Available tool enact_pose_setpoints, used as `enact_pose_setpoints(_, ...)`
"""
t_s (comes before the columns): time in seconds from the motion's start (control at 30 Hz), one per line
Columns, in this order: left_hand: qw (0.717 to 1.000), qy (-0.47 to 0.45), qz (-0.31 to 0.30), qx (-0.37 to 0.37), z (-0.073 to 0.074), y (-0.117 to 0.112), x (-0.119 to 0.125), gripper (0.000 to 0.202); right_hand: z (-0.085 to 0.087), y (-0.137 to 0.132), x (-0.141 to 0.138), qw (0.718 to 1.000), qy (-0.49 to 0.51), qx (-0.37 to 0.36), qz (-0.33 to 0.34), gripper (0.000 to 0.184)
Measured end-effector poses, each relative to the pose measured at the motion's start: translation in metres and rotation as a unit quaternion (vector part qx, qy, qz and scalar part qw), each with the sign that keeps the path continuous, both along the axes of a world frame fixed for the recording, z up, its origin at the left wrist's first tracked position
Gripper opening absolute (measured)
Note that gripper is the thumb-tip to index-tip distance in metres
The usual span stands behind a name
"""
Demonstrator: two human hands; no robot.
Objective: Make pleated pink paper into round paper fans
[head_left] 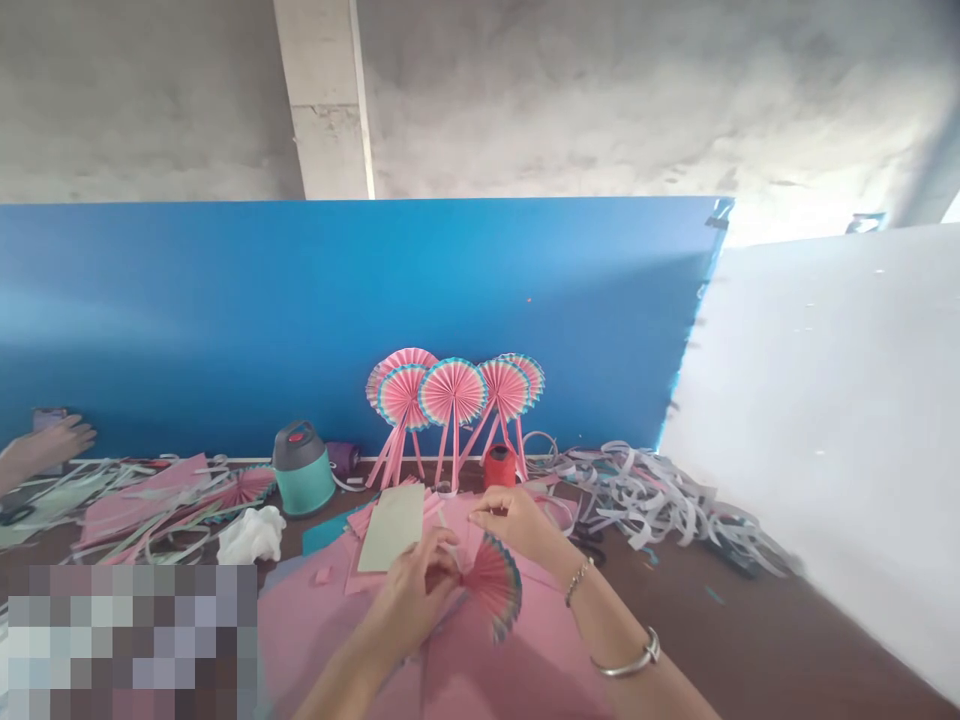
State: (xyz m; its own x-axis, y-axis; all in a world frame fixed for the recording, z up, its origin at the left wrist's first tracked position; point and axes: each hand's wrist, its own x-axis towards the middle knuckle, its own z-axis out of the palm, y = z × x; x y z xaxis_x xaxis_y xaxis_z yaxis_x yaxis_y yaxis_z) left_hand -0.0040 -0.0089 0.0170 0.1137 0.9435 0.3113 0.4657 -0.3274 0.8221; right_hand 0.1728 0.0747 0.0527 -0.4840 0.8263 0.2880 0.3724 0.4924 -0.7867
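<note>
My left hand [416, 582] pinches the folded end of a pink pleated paper fan [491, 585] with a blue-green edge, held just above pink paper sheets [480, 665]. My right hand [510, 520], with bracelets on the wrist, is closed in a pinch just above the fan, on what looks like a thin strip or thread. A pale green card [391, 527] lies right behind my left hand.
Several finished fans on sticks [452, 395] lean on the blue board [300, 310]. A teal jug [302, 468], a red spool [499, 466], white tissue [251, 535] and a heap of white paper strips [645, 490] lie around. Another person's hand [49, 445] rests at far left.
</note>
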Motion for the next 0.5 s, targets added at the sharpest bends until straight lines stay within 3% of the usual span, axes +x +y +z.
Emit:
enact_pose_setpoints(0.1, 0.982, -0.145, -0.080, -0.089, 0.006, -0.007, 0.004, 0.031, -0.007, 0.009, 0.011, 0.994, -0.001, -0.105, 0.043, 0.017)
enact_pose_setpoints(0.2, 0.928, -0.318, -0.109, -0.162, 0.006, -0.009, 0.004, 0.031, -0.013, 0.011, 0.013, 0.984, 0.009, -0.162, 0.080, 0.020)
enact_pose_setpoints(0.27, 0.880, -0.427, -0.066, -0.197, 0.004, -0.006, 0.002, 0.031, -0.015, 0.010, 0.011, 0.984, 0.004, -0.161, 0.078, 0.019)
enact_pose_setpoints(0.37, 0.815, -0.544, 0.045, -0.196, -0.003, 0.005, -0.003, 0.028, -0.018, 0.009, 0.006, 0.990, -0.032, -0.123, 0.063, 0.020)
enact_pose_setpoints(0.5, 0.792, -0.575, 0.099, -0.179, -0.013, 0.019, -0.009, 0.021, -0.023, 0.012, 0.004, 0.995, -0.050, -0.075, 0.052, 0.020)
